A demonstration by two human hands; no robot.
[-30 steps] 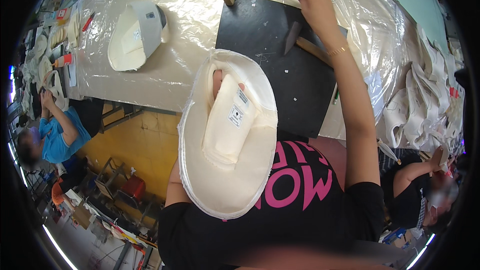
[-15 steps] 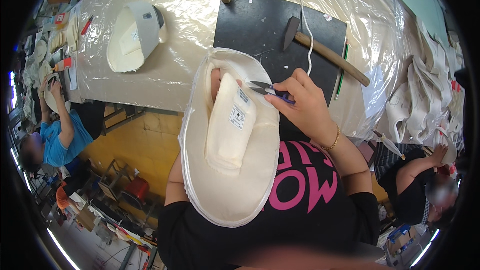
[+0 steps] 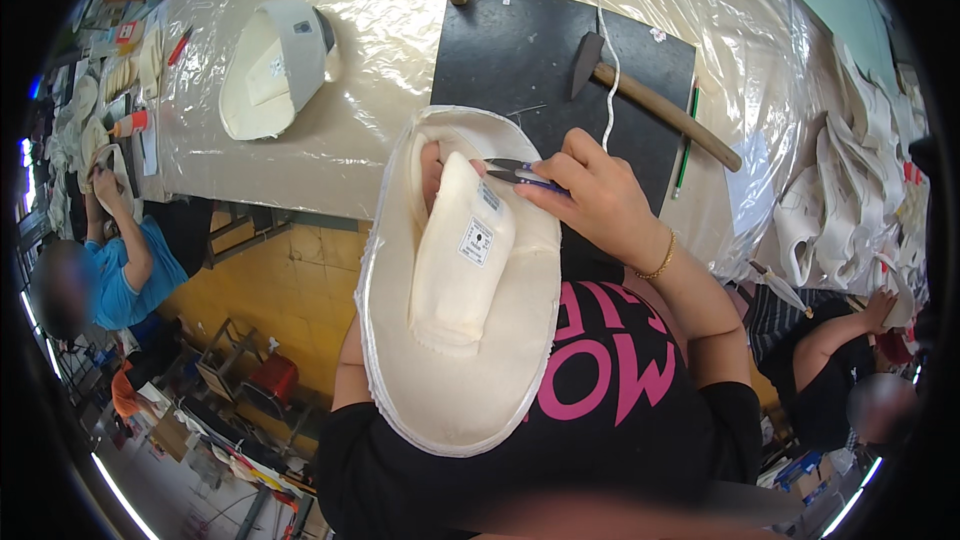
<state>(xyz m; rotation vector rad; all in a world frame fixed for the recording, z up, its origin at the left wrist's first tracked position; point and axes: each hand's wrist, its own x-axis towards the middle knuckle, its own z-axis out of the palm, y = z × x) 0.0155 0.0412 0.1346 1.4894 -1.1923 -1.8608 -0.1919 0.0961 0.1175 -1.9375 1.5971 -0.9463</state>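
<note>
A cream, open-bottomed shoe upper (image 3: 455,405) is held up in front of my chest, its inner side facing up. The padded tongue (image 3: 455,275) inside it carries two small printed labels. My left hand (image 3: 432,170) grips the upper near its far end; only some fingers show beside the tongue and the rest is hidden behind the fabric. In my right hand (image 3: 600,190) is a pair of small thread snips (image 3: 520,174) with dark handles. Their blade tips point left, close to my left fingertips at the top of the tongue.
On the plastic-covered table are a black board (image 3: 500,50), a hammer (image 3: 665,110), a white cord (image 3: 612,80) and a green pencil (image 3: 686,145). Another upper (image 3: 275,70) lies at left. Piled cream pieces (image 3: 830,190) are at right. People work on both sides.
My right hand has shifted the snips slightly left, so their tips are nearer my left fingertips. The upper stays almost in place.
</note>
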